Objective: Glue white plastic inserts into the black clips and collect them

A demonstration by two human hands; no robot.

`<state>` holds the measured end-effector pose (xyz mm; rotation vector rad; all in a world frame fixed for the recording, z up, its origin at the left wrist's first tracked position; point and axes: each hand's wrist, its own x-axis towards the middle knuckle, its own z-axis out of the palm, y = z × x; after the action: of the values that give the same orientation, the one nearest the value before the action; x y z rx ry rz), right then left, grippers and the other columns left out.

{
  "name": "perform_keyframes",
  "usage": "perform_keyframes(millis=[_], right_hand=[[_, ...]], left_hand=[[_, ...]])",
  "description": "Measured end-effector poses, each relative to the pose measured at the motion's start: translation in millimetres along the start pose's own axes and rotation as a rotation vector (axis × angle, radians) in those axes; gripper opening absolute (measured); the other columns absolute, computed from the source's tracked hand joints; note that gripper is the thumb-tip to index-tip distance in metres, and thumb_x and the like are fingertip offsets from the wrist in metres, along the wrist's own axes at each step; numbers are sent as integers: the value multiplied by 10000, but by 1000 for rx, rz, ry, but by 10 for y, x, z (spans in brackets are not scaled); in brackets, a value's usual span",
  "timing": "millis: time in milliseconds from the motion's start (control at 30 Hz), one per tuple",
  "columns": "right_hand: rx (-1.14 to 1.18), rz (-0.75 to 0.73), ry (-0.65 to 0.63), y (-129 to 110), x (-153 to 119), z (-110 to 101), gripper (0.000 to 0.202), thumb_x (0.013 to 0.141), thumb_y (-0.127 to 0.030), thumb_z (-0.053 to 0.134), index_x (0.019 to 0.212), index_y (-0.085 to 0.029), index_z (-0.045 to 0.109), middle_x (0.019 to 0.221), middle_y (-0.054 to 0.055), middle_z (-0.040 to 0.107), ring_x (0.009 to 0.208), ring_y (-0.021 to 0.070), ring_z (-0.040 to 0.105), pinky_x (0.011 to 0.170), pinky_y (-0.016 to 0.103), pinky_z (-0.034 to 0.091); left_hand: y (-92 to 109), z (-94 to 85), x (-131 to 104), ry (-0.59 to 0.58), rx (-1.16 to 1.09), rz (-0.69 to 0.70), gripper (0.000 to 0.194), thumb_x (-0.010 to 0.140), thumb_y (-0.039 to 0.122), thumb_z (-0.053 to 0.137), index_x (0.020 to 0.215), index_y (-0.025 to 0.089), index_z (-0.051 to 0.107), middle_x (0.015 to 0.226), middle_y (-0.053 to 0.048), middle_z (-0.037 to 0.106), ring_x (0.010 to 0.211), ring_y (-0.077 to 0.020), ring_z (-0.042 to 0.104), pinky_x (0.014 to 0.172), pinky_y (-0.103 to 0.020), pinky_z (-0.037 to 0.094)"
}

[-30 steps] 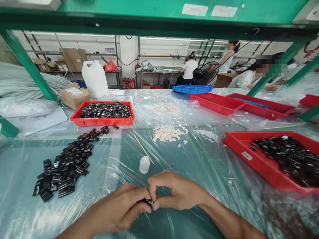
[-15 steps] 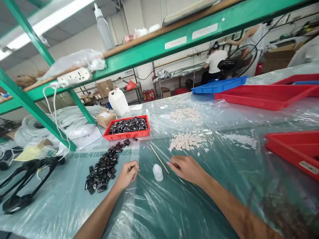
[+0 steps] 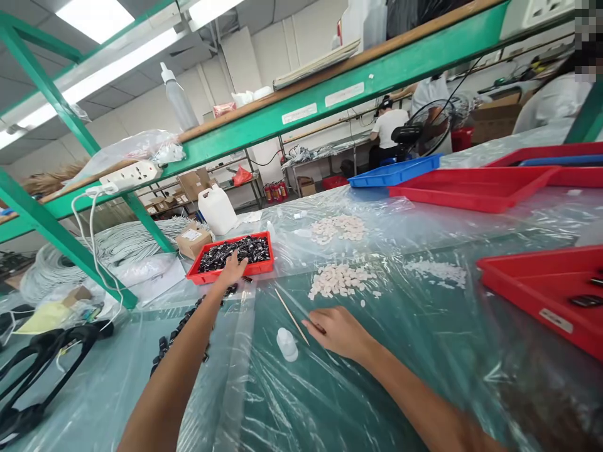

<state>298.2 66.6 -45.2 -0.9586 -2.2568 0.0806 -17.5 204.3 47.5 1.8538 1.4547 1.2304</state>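
My left hand point(image 3: 233, 269) reaches over the near edge of a red tray point(image 3: 203, 278) full of small black parts point(image 3: 257, 249), its fingers apart at the parts. On the table, my right hand point(image 3: 336, 328) rests with curled fingers beside a thin wooden stick point(image 3: 291, 316); whether anything is inside them is hidden. A small white bottle or cap point(image 3: 287, 344) stands left of that hand. Behind it lies a pile of small cream-coloured pieces point(image 3: 340, 280). My left forearm partly covers a heap of black parts point(image 3: 163, 346).
Red trays point(image 3: 527, 282) and a blue tray point(image 3: 396, 171) are on the right. A green shelf frame point(image 3: 264, 125) crosses above the table. A white jug point(image 3: 217, 210) and a carton point(image 3: 193, 240) stand behind the filled tray. Other people sit or stand farther back.
My left hand has moved forward from beside the black heap to the filled red tray, and its fingers have spread. My right hand keeps its place by the stick. The view has shifted.
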Motion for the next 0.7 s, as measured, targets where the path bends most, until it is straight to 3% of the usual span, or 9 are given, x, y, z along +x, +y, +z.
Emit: perform_keyframes(millis=[100, 200, 367, 500, 600, 700], right_hand=[[10, 4, 29, 31, 20, -3, 400, 1030, -406, 536, 702, -178, 558, 579, -87, 464, 480, 49, 410, 491, 196, 402], [36, 12, 32, 9, 41, -12, 423, 1041, -403, 490, 694, -167, 542, 582, -88, 423, 477, 42, 394, 487, 186, 371], [105, -8, -10, -198, 21, -118, 95, 956, -231, 529, 958, -231, 624, 884, 20, 658, 555, 110, 526, 527, 276, 472], [160, -5, -60, -305, 1, -140, 327, 886, -201, 601, 1206, -262, 613, 1106, 78, 675, 871, 242, 711, 728, 364, 606], [192, 16, -80, -324, -1, -101, 438, 871, -269, 669, 1301, -265, 581, 1202, 93, 667, 1040, 293, 709, 867, 425, 622], [221, 34, -111, -360, 1, -75, 465, 850, -315, 710, 1297, -263, 593, 1234, 98, 673, 1073, 314, 707, 896, 456, 620]], left_hand=[[-33, -38, 102, 22, 74, 14, 352, 992, 353, 653, 1283, 158, 619, 1293, -104, 654, 1098, -244, 678, 928, -457, 608], [-167, 39, -163, 6, 143, 42, 336, 986, 357, 662, 1265, 171, 633, 1285, -96, 660, 1112, -253, 675, 932, -455, 605], [-449, 251, -597, -24, 234, 56, 326, 991, 353, 654, 1269, 183, 634, 1321, -104, 648, 1146, -254, 661, 969, -473, 590], [-569, 319, -645, -39, 276, 31, 352, 987, 356, 659, 1282, 165, 625, 1322, -110, 646, 1152, -263, 661, 973, -490, 588], [-563, 279, -621, -59, 288, 19, 345, 988, 355, 658, 1274, 165, 630, 1315, -111, 650, 1145, -259, 663, 970, -484, 589], [-480, 203, -631, -74, 274, 12, 326, 993, 355, 650, 1263, 172, 636, 1311, -108, 653, 1136, -252, 664, 968, -475, 590]])
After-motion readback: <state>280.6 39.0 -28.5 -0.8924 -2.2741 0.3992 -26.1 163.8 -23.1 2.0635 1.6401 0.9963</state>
